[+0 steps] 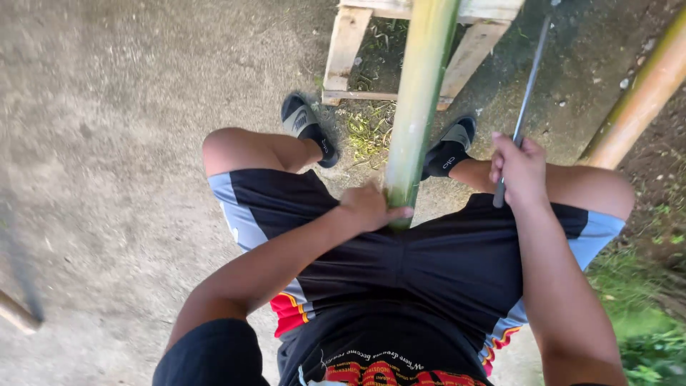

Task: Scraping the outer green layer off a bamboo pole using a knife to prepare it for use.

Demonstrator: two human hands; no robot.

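between knees, green bamboo pole [418, 100], smooth, upright

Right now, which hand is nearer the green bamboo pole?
Left. The left hand is touching the green bamboo pole at its near end, by the lap. The right hand is off to the pole's right, gripping a long blade, clear of it.

An outdoor yard or rough work area — not a room. The ground [107, 143] is bare, worn concrete with dirt and plant scraps; a weathered wooden pallet [350, 43] lies on it, long bamboo poles [418, 93] stretch across — one more [643, 100] lies at the right edge — and grass [643, 343] grows at the right edge in sunlight.
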